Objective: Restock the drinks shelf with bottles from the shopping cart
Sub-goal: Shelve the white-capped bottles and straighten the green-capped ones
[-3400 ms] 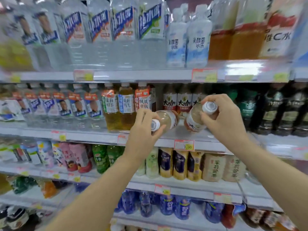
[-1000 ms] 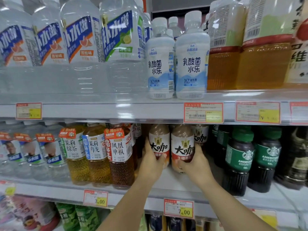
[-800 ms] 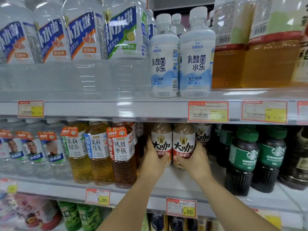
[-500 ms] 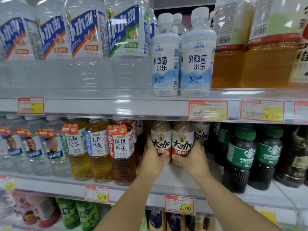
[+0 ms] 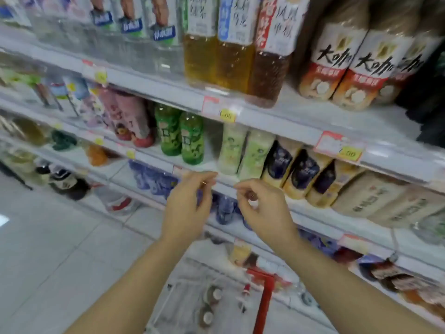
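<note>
Stocked drinks shelf [image 5: 289, 116] fills the background; two brown milk-coffee bottles [image 5: 342, 68] stand upright at its upper right, side by side. Left hand [image 5: 186, 210] and right hand [image 5: 263, 213] hang empty before the lower tiers, fingers loosely curled (nothing held). Shopping cart [image 5: 263, 300] sits below, with capped bottles [image 5: 212, 302] lying inside.

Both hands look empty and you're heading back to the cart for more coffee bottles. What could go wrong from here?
1. The coffee bottles stand close to the shelf edge; a passing arm might nudge them off.
2. The bottles in the cart lie on their sides, caps up, so a hurried grab by the left hand or right hand could slip.
3. The red cart frame stands beside them and may snag a wrist.
</note>
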Demonstrator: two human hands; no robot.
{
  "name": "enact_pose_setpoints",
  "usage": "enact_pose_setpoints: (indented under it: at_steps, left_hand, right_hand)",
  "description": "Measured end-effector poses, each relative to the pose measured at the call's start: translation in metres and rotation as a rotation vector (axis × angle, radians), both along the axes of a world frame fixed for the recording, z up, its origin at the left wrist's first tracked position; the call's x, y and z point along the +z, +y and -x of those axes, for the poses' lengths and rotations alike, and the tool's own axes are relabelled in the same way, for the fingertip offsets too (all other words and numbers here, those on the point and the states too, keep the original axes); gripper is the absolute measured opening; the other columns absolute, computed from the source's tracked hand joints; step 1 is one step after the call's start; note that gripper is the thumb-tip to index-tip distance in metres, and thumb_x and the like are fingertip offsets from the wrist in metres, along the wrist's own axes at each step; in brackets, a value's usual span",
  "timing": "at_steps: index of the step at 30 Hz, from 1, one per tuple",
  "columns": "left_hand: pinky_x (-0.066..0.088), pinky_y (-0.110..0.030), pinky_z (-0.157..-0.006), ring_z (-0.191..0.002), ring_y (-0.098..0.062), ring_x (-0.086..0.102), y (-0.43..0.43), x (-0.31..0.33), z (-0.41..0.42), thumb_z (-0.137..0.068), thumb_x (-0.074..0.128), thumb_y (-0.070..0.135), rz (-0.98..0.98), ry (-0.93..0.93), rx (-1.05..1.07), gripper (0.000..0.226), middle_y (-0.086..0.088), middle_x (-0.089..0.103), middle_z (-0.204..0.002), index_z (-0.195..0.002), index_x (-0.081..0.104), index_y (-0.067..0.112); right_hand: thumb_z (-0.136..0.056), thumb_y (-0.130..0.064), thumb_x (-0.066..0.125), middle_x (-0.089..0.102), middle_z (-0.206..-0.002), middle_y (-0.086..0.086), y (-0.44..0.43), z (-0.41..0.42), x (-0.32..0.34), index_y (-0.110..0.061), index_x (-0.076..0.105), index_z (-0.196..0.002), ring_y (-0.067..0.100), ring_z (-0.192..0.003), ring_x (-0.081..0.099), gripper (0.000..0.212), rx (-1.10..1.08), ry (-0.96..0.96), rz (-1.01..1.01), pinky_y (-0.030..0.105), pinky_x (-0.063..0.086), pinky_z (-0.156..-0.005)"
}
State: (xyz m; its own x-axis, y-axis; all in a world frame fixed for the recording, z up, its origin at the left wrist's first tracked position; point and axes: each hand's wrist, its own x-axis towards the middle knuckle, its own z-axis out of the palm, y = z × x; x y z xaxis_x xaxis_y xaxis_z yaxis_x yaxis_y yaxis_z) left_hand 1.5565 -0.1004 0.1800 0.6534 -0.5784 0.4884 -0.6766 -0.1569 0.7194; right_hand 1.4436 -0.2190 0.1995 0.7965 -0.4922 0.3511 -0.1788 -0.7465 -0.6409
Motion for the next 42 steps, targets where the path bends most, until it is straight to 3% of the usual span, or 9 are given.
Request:
enact_pose_setpoints:
  at_steps: [8,12,18,21,24,27,30,33,42]
  left_hand:
    - [0.046,-0.028,-0.069,-0.084,-0.014,0.059,0.164,-0.212,0.016,-0.088,0.053,0.000,-0.427,0.490,0.326,0.027,0.008,0.063,-0.094,-0.108,0.065,0.014]
    - [0.040,-0.018,-0.080,-0.101,-0.017,0.059,0.215,-0.293,0.047,-0.091,0.050,0.004,-0.588,0.674,0.332,0.029,0.002,0.063,-0.111,-0.115,0.062,0.015]
    - [0.034,-0.011,-0.079,-0.102,-0.019,0.057,0.222,-0.367,0.068,-0.091,0.049,0.003,-0.714,0.668,0.286,0.030,-0.001,0.057,-0.124,-0.116,0.062,0.013]
    - [0.031,-0.011,-0.085,-0.104,-0.020,0.058,0.210,-0.384,0.071,-0.087,0.053,-0.001,-0.659,0.626,0.356,0.029,-0.003,0.059,-0.120,-0.111,0.064,0.011]
    - [-0.002,-0.032,-0.115,-0.119,-0.013,0.049,0.189,-0.386,0.077,-0.087,0.054,0.005,-0.654,0.648,0.547,0.030,0.003,0.055,-0.121,-0.112,0.063,0.020]
    - [-0.030,-0.047,-0.097,-0.134,-0.014,0.034,0.160,-0.379,0.083,-0.087,0.057,0.012,-0.720,0.659,0.590,0.034,0.008,0.049,-0.126,-0.117,0.058,0.028]
    - [-0.013,-0.053,-0.110,-0.129,-0.014,0.040,0.125,-0.377,0.082,-0.090,0.054,0.015,-0.773,0.627,0.286,0.036,0.007,0.046,-0.132,-0.124,0.054,0.027]
    - [0.039,-0.046,-0.103,-0.112,-0.021,0.055,0.097,-0.404,0.091,-0.089,0.053,0.012,-0.897,0.662,-0.142,0.044,0.002,0.041,-0.137,-0.130,0.048,0.026]
    - [0.056,-0.042,-0.079,-0.090,-0.028,0.061,0.071,-0.444,0.101,-0.084,0.058,0.001,-1.232,0.491,-0.306,0.041,-0.004,0.033,-0.131,-0.120,0.049,0.019]
  right_hand:
    - [-0.086,-0.010,0.057,0.065,-0.098,0.005,0.076,-0.026,-0.216,-0.010,0.063,-0.110,0.020,-0.089,0.061,0.025,0.123,0.669,-0.263,0.036,0.049,-0.084]
    - [-0.086,-0.012,0.058,0.061,-0.111,0.019,0.087,-0.011,-0.321,0.000,0.059,-0.110,0.033,-0.100,0.058,0.027,0.129,0.977,-0.275,0.040,0.048,-0.085]
    - [-0.078,-0.015,0.069,0.048,-0.131,0.025,0.071,0.001,-0.426,-0.003,0.045,-0.131,0.038,-0.120,0.047,0.059,0.012,1.114,-0.246,0.036,0.039,-0.093]
    - [-0.080,-0.009,0.065,0.053,-0.123,0.026,0.062,0.000,-0.457,-0.002,0.053,-0.120,0.039,-0.112,0.051,0.042,-0.004,1.112,-0.228,0.034,0.040,-0.086]
    - [-0.075,-0.007,0.069,0.056,-0.115,0.019,0.054,-0.004,-0.464,-0.008,0.058,-0.106,0.035,-0.101,0.055,0.033,-0.052,1.069,-0.190,0.030,0.040,-0.074]
    - [-0.070,-0.006,0.071,0.062,-0.104,0.017,0.053,-0.006,-0.453,-0.007,0.061,-0.094,0.030,-0.094,0.057,0.026,-0.046,1.037,-0.237,0.026,0.036,-0.068]
    - [-0.066,-0.009,0.073,0.059,-0.103,0.015,0.052,-0.004,-0.428,-0.012,0.061,-0.089,0.025,-0.088,0.056,0.026,-0.015,0.970,-0.281,0.025,0.037,-0.068]
    - [-0.066,-0.008,0.070,0.050,-0.098,0.006,0.043,0.004,-0.398,-0.013,0.062,-0.089,0.019,-0.083,0.051,0.024,0.012,0.932,-0.288,0.025,0.037,-0.067]
    - [-0.066,-0.014,0.076,0.053,-0.100,0.004,0.018,0.022,-0.360,-0.022,0.061,-0.084,0.016,-0.085,0.054,0.025,0.067,0.824,-0.341,0.018,0.036,-0.060]
